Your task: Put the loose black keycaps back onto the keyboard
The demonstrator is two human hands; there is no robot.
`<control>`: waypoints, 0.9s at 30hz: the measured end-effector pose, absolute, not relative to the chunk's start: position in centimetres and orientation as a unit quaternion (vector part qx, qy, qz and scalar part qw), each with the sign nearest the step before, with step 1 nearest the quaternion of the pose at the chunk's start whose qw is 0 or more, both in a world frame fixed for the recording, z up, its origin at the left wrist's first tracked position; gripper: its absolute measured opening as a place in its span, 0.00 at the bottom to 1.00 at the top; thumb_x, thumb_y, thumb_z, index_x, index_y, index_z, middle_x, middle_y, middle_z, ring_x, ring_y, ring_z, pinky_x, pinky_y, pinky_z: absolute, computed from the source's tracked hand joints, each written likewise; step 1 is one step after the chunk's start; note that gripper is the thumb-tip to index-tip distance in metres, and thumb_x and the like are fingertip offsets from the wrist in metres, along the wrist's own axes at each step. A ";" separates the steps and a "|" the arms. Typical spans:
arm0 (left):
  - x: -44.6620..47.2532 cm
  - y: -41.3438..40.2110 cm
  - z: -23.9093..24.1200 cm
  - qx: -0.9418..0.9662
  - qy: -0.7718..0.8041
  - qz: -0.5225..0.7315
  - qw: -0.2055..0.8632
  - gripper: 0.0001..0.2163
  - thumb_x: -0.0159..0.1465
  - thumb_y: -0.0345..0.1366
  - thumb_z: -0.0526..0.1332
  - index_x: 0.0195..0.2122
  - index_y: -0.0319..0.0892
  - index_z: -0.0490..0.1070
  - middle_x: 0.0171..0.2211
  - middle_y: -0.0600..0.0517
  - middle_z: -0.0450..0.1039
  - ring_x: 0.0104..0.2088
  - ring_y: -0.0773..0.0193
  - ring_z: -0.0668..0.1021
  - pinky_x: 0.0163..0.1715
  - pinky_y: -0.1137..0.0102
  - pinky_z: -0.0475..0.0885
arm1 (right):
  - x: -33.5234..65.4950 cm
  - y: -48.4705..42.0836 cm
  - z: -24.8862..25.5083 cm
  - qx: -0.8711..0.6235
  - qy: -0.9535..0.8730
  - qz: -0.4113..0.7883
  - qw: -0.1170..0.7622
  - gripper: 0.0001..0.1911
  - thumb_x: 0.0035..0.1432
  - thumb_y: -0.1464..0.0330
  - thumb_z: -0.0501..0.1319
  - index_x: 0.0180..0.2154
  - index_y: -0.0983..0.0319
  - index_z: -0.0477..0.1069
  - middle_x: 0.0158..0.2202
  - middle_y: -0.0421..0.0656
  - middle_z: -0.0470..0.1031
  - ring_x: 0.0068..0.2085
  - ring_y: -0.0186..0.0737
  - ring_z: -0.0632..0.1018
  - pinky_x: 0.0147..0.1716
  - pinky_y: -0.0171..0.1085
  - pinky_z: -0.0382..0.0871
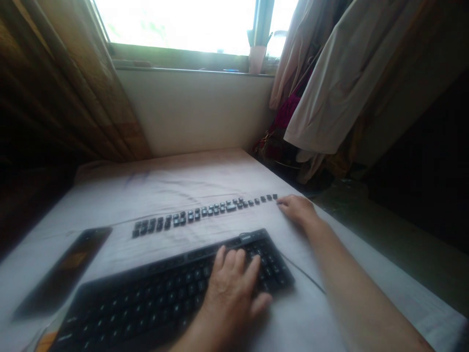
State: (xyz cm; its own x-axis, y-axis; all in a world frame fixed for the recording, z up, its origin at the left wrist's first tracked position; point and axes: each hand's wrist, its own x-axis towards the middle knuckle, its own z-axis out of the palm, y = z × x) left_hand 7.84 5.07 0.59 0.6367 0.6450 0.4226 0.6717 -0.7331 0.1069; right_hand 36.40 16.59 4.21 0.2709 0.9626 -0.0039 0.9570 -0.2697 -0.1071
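A black keyboard (146, 293) lies at a slant in front of me. My left hand (230, 283) rests over its right part, fingers spread on the keys and the thumb held out. Beyond the keyboard, loose black keycaps (198, 213) stand in rows across the white sheet, two deep on the left and a single line at the right end. At that right end is my right hand (296, 208), its fingers drawn together beside the last keycap (275, 196). Whatever lies between those fingertips is too small to make out.
A dark flat object (66, 271), blurred, lies left of the keyboard. The keyboard cable (304, 274) runs to the right beneath my right arm. Behind the sheet-covered surface (183, 171) are a window, a brown curtain (80, 73) and hanging clothes (333, 98).
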 end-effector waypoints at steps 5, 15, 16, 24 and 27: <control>7.7 5.1 0.5 -0.903 -0.362 -0.227 0.039 0.28 0.63 0.57 0.60 0.59 0.47 0.69 0.51 0.45 0.71 0.51 0.51 0.72 0.60 0.50 0.59 | 36.2 16.6 4.2 -0.808 -0.589 0.009 0.020 0.18 0.62 0.64 0.57 0.51 0.54 0.78 0.51 0.47 0.79 0.51 0.49 0.78 0.47 0.40 0.70; 7.4 4.9 0.6 -0.909 -0.355 -0.213 0.048 0.26 0.65 0.56 0.58 0.60 0.49 0.68 0.52 0.45 0.71 0.51 0.51 0.72 0.60 0.49 0.59 | 35.0 16.1 5.5 -0.808 -0.589 0.011 0.002 0.17 0.60 0.65 0.57 0.46 0.53 0.81 0.48 0.45 0.81 0.49 0.48 0.79 0.45 0.38 0.70; 7.3 4.9 0.7 -0.910 -0.354 -0.211 0.047 0.26 0.65 0.56 0.58 0.60 0.49 0.68 0.52 0.45 0.71 0.51 0.51 0.72 0.60 0.49 0.58 | 34.7 16.1 5.7 -0.805 -0.593 0.013 0.001 0.16 0.59 0.65 0.57 0.45 0.52 0.81 0.48 0.45 0.81 0.49 0.48 0.79 0.45 0.38 0.70; 6.6 5.0 1.7 -0.920 -0.337 -0.196 0.034 0.24 0.66 0.53 0.59 0.59 0.46 0.68 0.53 0.47 0.72 0.52 0.52 0.73 0.61 0.50 0.58 | 32.1 15.9 6.9 -0.764 -0.642 0.061 -0.033 0.13 0.56 0.66 0.61 0.41 0.57 0.82 0.44 0.48 0.82 0.45 0.46 0.80 0.42 0.35 0.68; 6.5 5.0 2.0 -0.920 -0.334 -0.201 0.033 0.24 0.66 0.53 0.60 0.58 0.46 0.69 0.52 0.47 0.72 0.52 0.53 0.74 0.61 0.50 0.58 | 31.9 15.7 7.3 -0.754 -0.651 0.076 -0.046 0.13 0.57 0.66 0.60 0.38 0.59 0.83 0.42 0.51 0.82 0.43 0.47 0.80 0.40 0.35 0.68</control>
State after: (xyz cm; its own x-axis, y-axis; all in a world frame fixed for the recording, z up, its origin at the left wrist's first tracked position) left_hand 6.49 4.95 2.04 0.6961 0.6018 0.3914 0.6285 -0.7744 0.0729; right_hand 31.93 15.71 7.28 0.1418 0.9742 -0.1755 0.9884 -0.1492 -0.0297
